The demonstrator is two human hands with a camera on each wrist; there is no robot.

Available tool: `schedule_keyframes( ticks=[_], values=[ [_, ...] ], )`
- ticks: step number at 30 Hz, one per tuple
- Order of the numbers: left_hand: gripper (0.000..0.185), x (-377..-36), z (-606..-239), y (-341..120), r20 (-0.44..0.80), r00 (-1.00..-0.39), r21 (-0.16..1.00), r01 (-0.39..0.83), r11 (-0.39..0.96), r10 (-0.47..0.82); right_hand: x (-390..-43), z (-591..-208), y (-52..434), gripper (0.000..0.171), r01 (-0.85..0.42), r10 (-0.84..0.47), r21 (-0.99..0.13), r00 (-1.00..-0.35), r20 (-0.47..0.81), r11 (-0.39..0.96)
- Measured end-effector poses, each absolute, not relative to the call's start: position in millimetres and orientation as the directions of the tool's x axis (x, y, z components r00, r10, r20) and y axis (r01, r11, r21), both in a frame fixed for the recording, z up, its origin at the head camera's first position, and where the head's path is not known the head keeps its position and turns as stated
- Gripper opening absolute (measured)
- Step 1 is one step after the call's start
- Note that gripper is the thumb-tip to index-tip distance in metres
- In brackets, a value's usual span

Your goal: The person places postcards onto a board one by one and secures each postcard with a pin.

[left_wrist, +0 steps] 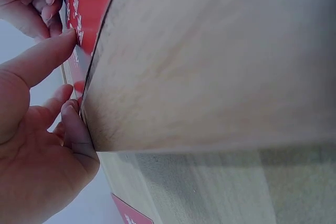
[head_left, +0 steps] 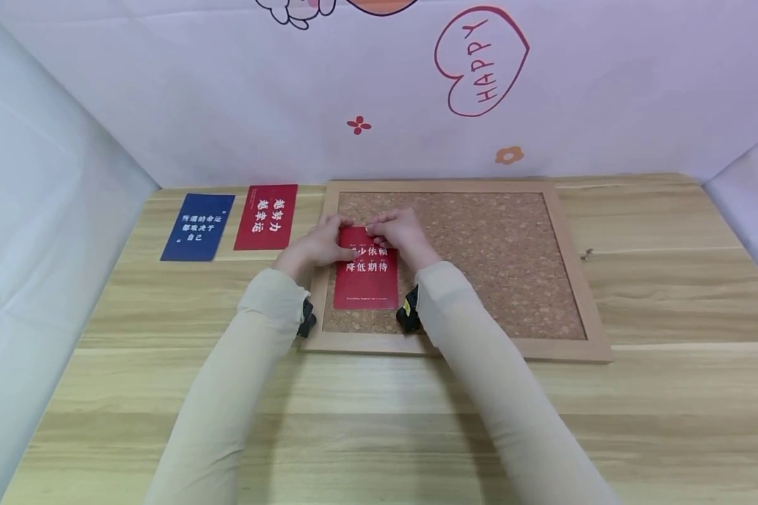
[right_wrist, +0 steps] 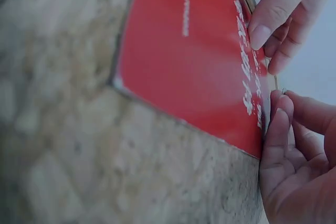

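Note:
A red card (head_left: 365, 277) with white characters lies on the left part of a wood-framed cork board (head_left: 512, 245). Both hands are at the card's far end. My left hand (head_left: 318, 245) presses its straight thumb (right_wrist: 268, 22) on the card's printed face, and its other fingers (left_wrist: 73, 124) curl against the board's frame (left_wrist: 210, 61). My right hand (head_left: 396, 231) has its thumb and forefinger (right_wrist: 278, 124) pinched together at the card's top edge (right_wrist: 260, 114), on what looks like a small pin. The card (left_wrist: 86, 3) lies flat on the cork (right_wrist: 63, 129).
On the wooden table (head_left: 669, 294), left of the board, lie a blue card (head_left: 197, 226) and a second red card (head_left: 267, 217). A white backdrop rises behind the table, with white sheets at both sides. A small dark speck (head_left: 586, 254) lies right of the frame.

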State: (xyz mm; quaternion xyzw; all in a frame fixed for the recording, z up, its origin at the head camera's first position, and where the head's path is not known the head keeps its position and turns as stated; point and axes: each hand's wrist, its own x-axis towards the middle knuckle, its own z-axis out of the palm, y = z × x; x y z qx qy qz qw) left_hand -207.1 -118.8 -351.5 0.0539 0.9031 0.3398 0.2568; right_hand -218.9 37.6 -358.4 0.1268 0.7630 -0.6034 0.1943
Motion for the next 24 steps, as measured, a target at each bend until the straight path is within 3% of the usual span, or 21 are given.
schedule_keyframes(
  ticks=[24],
  values=[
    [0.066, -211.8, -353.0, -120.6, -0.431, -0.857, 0.640, -0.069, 0.766, 0.283, -222.7, -355.4, 29.9, 0.018, 0.410, 0.017, -0.827, -0.899, -0.438, 0.385]
  ],
)
